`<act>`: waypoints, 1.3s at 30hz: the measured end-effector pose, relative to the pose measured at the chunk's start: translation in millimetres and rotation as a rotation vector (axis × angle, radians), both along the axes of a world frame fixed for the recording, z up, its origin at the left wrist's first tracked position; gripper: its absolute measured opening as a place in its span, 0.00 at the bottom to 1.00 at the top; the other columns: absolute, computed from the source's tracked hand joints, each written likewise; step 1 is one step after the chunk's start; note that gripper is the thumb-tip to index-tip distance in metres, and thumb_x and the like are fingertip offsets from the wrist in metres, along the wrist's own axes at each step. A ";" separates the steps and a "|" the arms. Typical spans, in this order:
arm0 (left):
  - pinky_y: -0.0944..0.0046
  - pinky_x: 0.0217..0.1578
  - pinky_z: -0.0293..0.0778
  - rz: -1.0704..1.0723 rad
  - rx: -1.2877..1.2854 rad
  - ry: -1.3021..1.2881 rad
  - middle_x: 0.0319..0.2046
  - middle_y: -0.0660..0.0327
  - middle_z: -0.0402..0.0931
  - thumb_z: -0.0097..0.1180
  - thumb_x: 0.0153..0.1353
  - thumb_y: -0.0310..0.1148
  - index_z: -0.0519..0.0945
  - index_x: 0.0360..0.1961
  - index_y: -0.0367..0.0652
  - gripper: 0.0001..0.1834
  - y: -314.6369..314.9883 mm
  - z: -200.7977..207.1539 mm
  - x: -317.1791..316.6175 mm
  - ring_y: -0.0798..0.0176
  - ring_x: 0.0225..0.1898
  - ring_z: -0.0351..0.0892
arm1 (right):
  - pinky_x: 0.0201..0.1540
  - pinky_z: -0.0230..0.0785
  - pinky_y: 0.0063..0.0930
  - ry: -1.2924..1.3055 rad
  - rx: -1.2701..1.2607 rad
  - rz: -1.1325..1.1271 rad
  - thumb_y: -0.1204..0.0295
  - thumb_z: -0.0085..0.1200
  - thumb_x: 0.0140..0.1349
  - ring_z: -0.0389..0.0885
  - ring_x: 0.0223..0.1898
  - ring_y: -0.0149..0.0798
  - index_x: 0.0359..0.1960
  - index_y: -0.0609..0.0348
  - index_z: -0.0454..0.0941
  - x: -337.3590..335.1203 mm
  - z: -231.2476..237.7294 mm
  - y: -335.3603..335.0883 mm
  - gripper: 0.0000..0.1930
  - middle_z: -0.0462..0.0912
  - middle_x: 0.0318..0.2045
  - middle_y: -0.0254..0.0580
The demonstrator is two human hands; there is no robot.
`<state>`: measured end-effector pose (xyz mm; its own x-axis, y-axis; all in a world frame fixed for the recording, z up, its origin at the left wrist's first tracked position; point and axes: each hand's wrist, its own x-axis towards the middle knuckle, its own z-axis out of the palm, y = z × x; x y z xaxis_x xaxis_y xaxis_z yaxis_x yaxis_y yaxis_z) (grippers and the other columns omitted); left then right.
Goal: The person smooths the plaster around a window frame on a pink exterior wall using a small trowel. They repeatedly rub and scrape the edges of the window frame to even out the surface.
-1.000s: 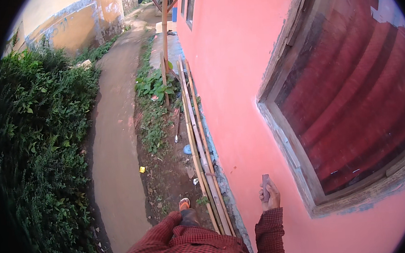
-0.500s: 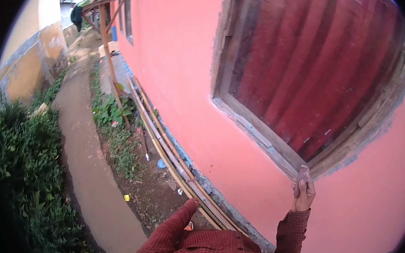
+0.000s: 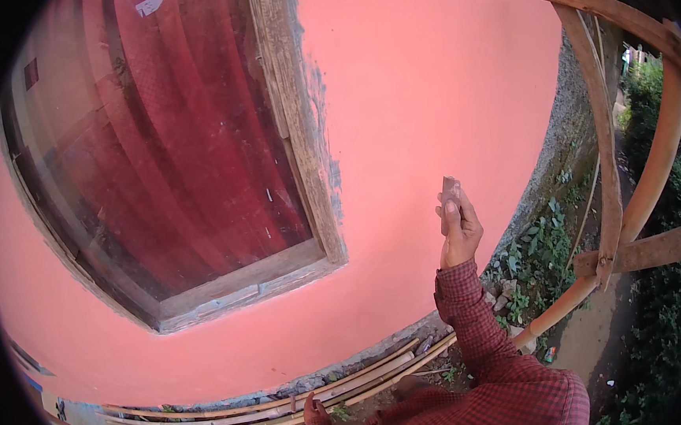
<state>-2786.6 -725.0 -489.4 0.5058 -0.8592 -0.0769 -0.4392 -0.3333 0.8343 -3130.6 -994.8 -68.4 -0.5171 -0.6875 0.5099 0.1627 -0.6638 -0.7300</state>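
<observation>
My right hand (image 3: 460,232) is raised in front of the pink wall (image 3: 396,106), to the right of the window. Pinched between thumb and fingers is a small, flat reddish-brown piece (image 3: 450,189), its top end sticking up past the fingertips. Whether it touches the wall is hard to see. The window's weathered wooden frame (image 3: 296,121) has grey patches along its edge, and red curtains (image 3: 186,144) hang behind the glass. Low down by my body, my left hand (image 3: 315,409) appears small, away from the wall, its fingers too unclear to read.
Long bamboo poles (image 3: 337,388) lie along the wall's foot. At the right stands a frame of wooden poles (image 3: 603,131), with a path (image 3: 594,333) and dense bushes (image 3: 670,300) beyond. Weeds (image 3: 544,249) and stones grow and lie near the wall's corner.
My view has swung right along the wall. My right hand, still gripping the reddish-brown piece, has gone from the window's lower corner to the plain wall right of the window.
</observation>
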 end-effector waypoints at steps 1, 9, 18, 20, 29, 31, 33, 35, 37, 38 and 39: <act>0.54 0.47 0.77 -0.030 -0.119 -0.045 0.40 0.50 0.80 0.49 0.65 0.27 0.72 0.62 0.39 0.23 -22.8 43.7 -5.0 0.49 0.44 0.81 | 0.55 0.75 0.38 0.000 0.009 -0.038 0.68 0.50 0.71 0.78 0.54 0.39 0.62 0.67 0.72 -11.6 -0.6 0.3 0.21 0.79 0.55 0.48; 0.47 0.65 0.62 -0.214 -0.812 -0.480 0.63 0.41 0.66 0.48 0.68 0.31 0.65 0.66 0.32 0.26 -181.0 288.8 -55.4 0.40 0.65 0.65 | 0.49 0.75 0.30 -0.118 -0.010 -0.306 0.71 0.55 0.68 0.81 0.51 0.34 0.60 0.64 0.74 -97.3 -21.5 -20.3 0.20 0.81 0.52 0.40; 0.39 0.69 0.49 -0.021 -1.294 -0.915 0.70 0.43 0.56 0.42 0.72 0.41 0.60 0.70 0.37 0.30 -317.9 460.9 -146.9 0.40 0.72 0.53 | 0.55 0.74 0.34 -0.095 -0.032 -0.431 0.76 0.50 0.69 0.78 0.56 0.39 0.64 0.63 0.70 -175.7 -20.1 -73.0 0.22 0.76 0.59 0.45; 0.39 0.70 0.46 0.101 -1.309 -0.898 0.72 0.46 0.53 0.37 0.73 0.48 0.58 0.72 0.39 0.33 -344.5 476.0 -153.2 0.39 0.74 0.50 | 0.59 0.71 0.38 -0.035 -0.050 -0.463 0.78 0.45 0.70 0.74 0.62 0.41 0.65 0.64 0.68 -189.6 -4.1 -82.0 0.22 0.73 0.63 0.48; 0.41 0.71 0.40 0.511 -1.141 -1.072 0.72 0.49 0.56 0.32 0.74 0.51 0.58 0.72 0.38 0.35 -394.2 474.0 -170.2 0.44 0.74 0.52 | 0.65 0.66 0.39 0.098 -0.303 -0.533 0.82 0.39 0.70 0.71 0.65 0.45 0.65 0.68 0.67 -235.2 95.5 -168.2 0.22 0.72 0.64 0.52; 0.42 0.71 0.40 0.537 -1.109 -1.109 0.72 0.49 0.56 0.32 0.74 0.51 0.59 0.72 0.37 0.34 -388.4 473.5 -170.1 0.44 0.74 0.52 | 0.66 0.66 0.40 0.203 -0.397 -0.603 0.83 0.38 0.70 0.70 0.66 0.45 0.65 0.69 0.66 -230.2 116.2 -183.2 0.21 0.72 0.63 0.53; 0.40 0.71 0.41 0.506 -1.088 -1.120 0.72 0.48 0.56 0.33 0.74 0.49 0.59 0.72 0.37 0.33 -391.4 468.4 -177.8 0.45 0.75 0.50 | 0.67 0.65 0.39 0.336 -0.528 -0.604 0.84 0.38 0.70 0.70 0.66 0.46 0.63 0.71 0.68 -212.3 133.5 -195.1 0.20 0.73 0.62 0.55; 0.41 0.72 0.38 0.483 -1.108 -1.107 0.72 0.46 0.56 0.34 0.73 0.47 0.60 0.71 0.35 0.32 -392.6 471.0 -179.3 0.44 0.74 0.50 | 0.66 0.67 0.39 0.625 -0.580 -0.727 0.85 0.38 0.70 0.72 0.64 0.47 0.61 0.71 0.70 -183.8 160.0 -189.4 0.19 0.75 0.60 0.53; 0.39 0.72 0.36 0.456 -1.108 -1.108 0.72 0.45 0.55 0.36 0.72 0.46 0.60 0.70 0.34 0.32 -390.5 466.6 -177.2 0.43 0.75 0.49 | 0.62 0.72 0.38 0.647 -0.761 -0.629 0.89 0.42 0.65 0.76 0.60 0.47 0.59 0.68 0.74 -142.7 182.5 -193.9 0.21 0.78 0.57 0.51; 0.37 0.72 0.36 0.445 -1.102 -1.103 0.72 0.46 0.55 0.37 0.72 0.46 0.60 0.70 0.34 0.33 -389.1 466.0 -174.2 0.43 0.75 0.49 | 0.61 0.72 0.37 0.693 -0.822 -0.615 0.89 0.43 0.63 0.77 0.59 0.47 0.58 0.66 0.75 -121.2 196.5 -190.3 0.22 0.79 0.57 0.50; 0.36 0.72 0.35 0.428 -1.109 -1.090 0.72 0.46 0.55 0.38 0.71 0.46 0.61 0.70 0.34 0.33 -389.5 466.6 -172.9 0.43 0.75 0.48 | 0.60 0.73 0.37 0.742 -0.888 -0.617 0.90 0.44 0.61 0.78 0.59 0.47 0.58 0.65 0.76 -102.6 212.8 -184.9 0.23 0.79 0.56 0.50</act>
